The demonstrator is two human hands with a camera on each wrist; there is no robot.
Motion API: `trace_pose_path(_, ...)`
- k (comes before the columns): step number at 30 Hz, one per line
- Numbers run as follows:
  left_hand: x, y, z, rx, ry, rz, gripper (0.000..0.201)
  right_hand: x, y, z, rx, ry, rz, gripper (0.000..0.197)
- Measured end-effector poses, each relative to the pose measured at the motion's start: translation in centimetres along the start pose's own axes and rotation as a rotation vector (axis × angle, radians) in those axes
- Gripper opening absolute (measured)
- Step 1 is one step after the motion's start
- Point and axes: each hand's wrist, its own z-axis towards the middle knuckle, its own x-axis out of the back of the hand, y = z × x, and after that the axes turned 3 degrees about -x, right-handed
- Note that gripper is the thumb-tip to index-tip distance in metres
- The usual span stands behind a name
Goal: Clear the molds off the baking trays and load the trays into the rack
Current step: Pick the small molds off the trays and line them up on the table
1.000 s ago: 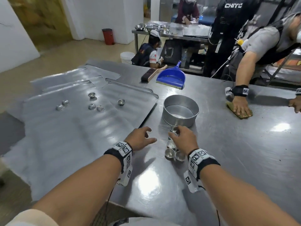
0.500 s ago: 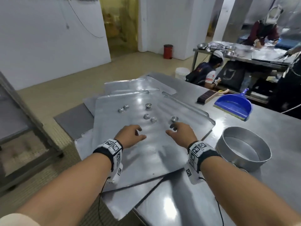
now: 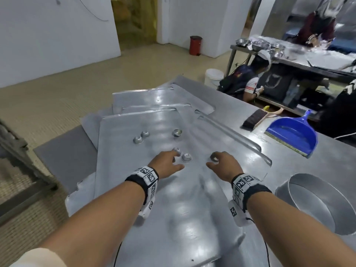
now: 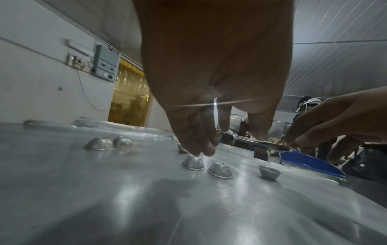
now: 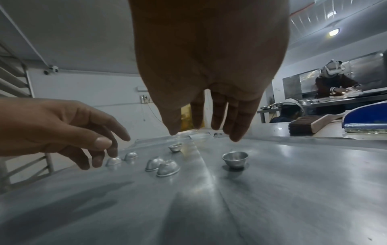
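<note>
Several flat metal baking trays lie stacked on the steel table, and the top tray [image 3: 154, 209] carries several small metal molds. My left hand [image 3: 169, 162] reaches over it, fingertips [image 4: 201, 152] touching the top of an upside-down mold [image 4: 193, 163]; it does not grip it. A second upside-down mold [image 4: 220, 168] sits just beside. My right hand [image 3: 219, 163] hovers with relaxed fingers [image 5: 236, 132] just above an upright mold [image 5: 235, 159], not holding it. Two more upside-down molds [image 3: 141, 137] and another upright mold [image 3: 176, 132] lie farther back.
A round cake tin [image 3: 316, 205] stands on the table to my right. A blue dustpan [image 3: 292, 135] and a brush [image 3: 252, 119] lie at the back right. A metal rack frame [image 3: 19, 151] stands on the floor at left. Other people work at the back table.
My view swung left, from the round tin and the cups beside it to the trays. Both hands moved over the top tray and forward to the molds.
</note>
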Motion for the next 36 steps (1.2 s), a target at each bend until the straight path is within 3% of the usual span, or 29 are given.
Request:
trace_pose_path(6, -2.4, -0.6, 5.0, -0.016, -0.143, 0.057, 0.075, -0.9, 2.2, 4.3, -0.081, -0.045, -0.014, 0.057)
trace_pose_path(10, -3.1, -1.3, 6.9, 0.001, -0.159, 0.082, 0.08, -1.6, 3.2, 6.5, -0.089, -0.103, -0.047, 0.069)
trace_pose_path(20, -5.0, -2.6, 8.9, 0.033, -0.121, 0.148, 0.07, -3.4, 4.8, 8.1, -0.088, -0.107, -0.056, 0.064)
trace_pose_path(29, -5.7, -2.2, 8.7, 0.028, -0.095, 0.204, 0.033, -3.4, 4.8, 6.9, -0.109, -0.116, -0.107, 0.051)
trace_pose_path(36, -5.9, -1.5, 6.9, -0.05, -0.099, 0.162, 0.025, -3.4, 3.8, 4.4, -0.119, -0.1, -0.001, 0.06)
